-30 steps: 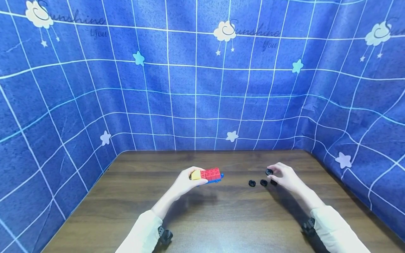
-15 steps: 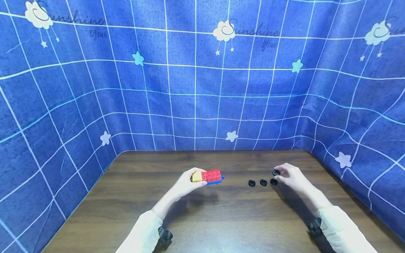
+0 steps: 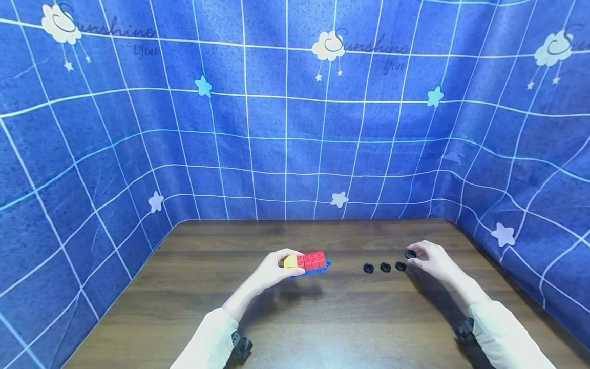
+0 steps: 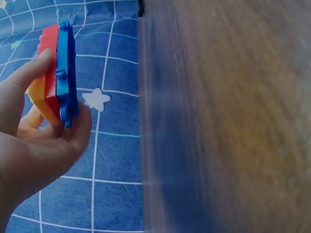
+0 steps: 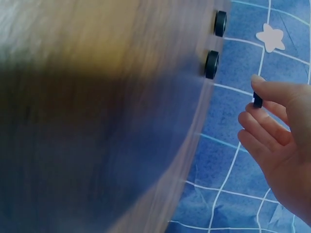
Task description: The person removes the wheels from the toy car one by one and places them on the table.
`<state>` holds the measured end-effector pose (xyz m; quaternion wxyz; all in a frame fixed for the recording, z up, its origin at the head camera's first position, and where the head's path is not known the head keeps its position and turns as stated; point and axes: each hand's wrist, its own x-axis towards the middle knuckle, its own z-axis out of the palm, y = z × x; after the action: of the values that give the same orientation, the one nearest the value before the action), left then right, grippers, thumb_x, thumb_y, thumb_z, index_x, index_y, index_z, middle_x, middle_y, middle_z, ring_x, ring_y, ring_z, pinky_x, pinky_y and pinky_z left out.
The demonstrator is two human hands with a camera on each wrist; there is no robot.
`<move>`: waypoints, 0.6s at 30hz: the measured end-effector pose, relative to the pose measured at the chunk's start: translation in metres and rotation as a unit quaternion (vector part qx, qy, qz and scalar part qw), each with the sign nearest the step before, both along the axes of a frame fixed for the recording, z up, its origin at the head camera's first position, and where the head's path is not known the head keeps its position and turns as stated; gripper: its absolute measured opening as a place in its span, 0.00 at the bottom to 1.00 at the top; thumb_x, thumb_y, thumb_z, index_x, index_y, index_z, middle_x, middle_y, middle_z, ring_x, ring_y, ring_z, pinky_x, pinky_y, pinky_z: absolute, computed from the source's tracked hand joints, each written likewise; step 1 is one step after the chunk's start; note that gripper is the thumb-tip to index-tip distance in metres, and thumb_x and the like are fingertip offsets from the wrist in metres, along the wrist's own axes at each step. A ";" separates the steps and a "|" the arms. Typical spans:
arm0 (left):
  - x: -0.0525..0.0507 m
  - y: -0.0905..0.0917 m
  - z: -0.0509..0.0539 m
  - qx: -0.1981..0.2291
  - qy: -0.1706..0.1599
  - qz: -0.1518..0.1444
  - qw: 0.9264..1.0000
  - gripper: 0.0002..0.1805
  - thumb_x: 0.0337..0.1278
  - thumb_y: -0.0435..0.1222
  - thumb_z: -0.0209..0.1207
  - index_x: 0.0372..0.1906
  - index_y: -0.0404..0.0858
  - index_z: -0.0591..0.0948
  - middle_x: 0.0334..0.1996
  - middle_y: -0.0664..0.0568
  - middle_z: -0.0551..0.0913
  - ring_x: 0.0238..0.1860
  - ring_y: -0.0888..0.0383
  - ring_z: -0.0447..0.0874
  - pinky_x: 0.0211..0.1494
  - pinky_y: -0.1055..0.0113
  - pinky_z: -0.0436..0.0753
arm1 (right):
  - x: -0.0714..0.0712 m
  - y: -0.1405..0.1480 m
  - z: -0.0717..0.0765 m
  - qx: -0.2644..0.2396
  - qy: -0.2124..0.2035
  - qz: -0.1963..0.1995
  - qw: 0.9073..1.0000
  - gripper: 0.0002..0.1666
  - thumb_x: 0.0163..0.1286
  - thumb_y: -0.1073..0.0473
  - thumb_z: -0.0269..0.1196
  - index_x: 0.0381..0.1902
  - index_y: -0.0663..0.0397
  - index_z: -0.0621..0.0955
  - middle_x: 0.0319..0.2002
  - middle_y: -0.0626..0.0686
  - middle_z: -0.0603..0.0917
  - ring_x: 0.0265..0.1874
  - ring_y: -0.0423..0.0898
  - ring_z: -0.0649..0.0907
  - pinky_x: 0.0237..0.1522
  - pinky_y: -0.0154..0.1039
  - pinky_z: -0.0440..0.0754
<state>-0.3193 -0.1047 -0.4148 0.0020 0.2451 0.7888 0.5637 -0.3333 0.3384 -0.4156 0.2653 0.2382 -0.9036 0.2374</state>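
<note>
My left hand (image 3: pixel 269 271) holds a toy brick vehicle (image 3: pixel 315 260) above the table, gripping it by its yellow end. Red studded bricks sit on its blue base (image 4: pixel 65 73), which has a small knob at the right end. In the left wrist view the thumb presses the red side while fingers wrap behind and below. A small black toy wheel (image 3: pixel 410 253) is pinched between thumb and fingertips of my right hand (image 3: pixel 435 262); the right wrist view shows this pinched wheel (image 5: pixel 257 100) edge-on, partly covered by the fingers. Three more black wheels (image 3: pixel 385 267) lie in a row just left of that hand.
The brown wooden table (image 3: pixel 341 312) ends at a blue curtain (image 3: pixel 258 154) with white grid lines, stars and clouds, which rises behind it and along both sides. Black wrist cameras (image 3: pixel 241 347) are strapped below both sleeves.
My right hand has moved to the right with its wheel, uncovering the rightmost wheel of the row. My left hand and the toy vehicle have shifted slightly right and nearer.
</note>
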 end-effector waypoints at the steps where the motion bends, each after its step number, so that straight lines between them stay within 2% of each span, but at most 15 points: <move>1: -0.001 0.000 -0.001 -0.001 0.000 0.007 1.000 0.22 0.47 0.35 0.68 0.51 0.38 0.79 0.41 0.44 0.84 0.34 0.63 0.77 0.37 0.70 0.75 | 0.000 0.001 0.000 0.000 -0.001 -0.001 1.000 0.16 0.49 0.68 0.70 0.38 0.67 0.81 0.30 0.55 0.83 0.28 0.48 0.82 0.35 0.42 0.79; 7: -0.003 -0.003 -0.005 0.001 -0.013 0.047 0.999 0.22 0.44 0.35 0.69 0.49 0.39 0.81 0.38 0.45 0.83 0.31 0.62 0.75 0.33 0.70 0.75 | -0.004 0.005 -0.005 0.009 -0.007 -0.005 1.000 0.16 0.48 0.69 0.70 0.37 0.69 0.81 0.29 0.56 0.83 0.27 0.49 0.82 0.35 0.42 0.80; 10: -0.002 -0.004 -0.006 -0.002 -0.016 0.056 0.998 0.22 0.43 0.35 0.70 0.49 0.39 0.81 0.36 0.46 0.83 0.31 0.61 0.76 0.34 0.69 0.75 | -0.005 0.007 -0.005 0.015 -0.025 -0.008 1.000 0.16 0.48 0.69 0.70 0.37 0.69 0.81 0.29 0.56 0.83 0.27 0.50 0.82 0.35 0.42 0.79; 14: -0.001 -0.004 -0.007 -0.017 -0.012 0.057 0.998 0.23 0.43 0.37 0.70 0.49 0.39 0.81 0.36 0.47 0.83 0.32 0.60 0.75 0.36 0.67 0.74 | -0.005 0.008 -0.004 0.027 -0.054 -0.015 0.998 0.16 0.48 0.69 0.69 0.37 0.69 0.81 0.28 0.55 0.83 0.28 0.50 0.82 0.36 0.42 0.79; 18: -0.002 -0.005 -0.008 -0.053 -0.002 0.055 0.997 0.23 0.45 0.39 0.69 0.51 0.41 0.80 0.40 0.48 0.83 0.36 0.59 0.75 0.40 0.65 0.72 | -0.007 0.009 -0.004 0.036 -0.082 -0.020 0.996 0.15 0.49 0.69 0.68 0.37 0.69 0.81 0.27 0.53 0.83 0.29 0.51 0.83 0.37 0.43 0.78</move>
<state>-0.3209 -0.1096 -0.4233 -0.0151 0.1996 0.8297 0.5210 -0.3398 0.3476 -0.4192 0.1865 0.2089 -0.9349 0.2180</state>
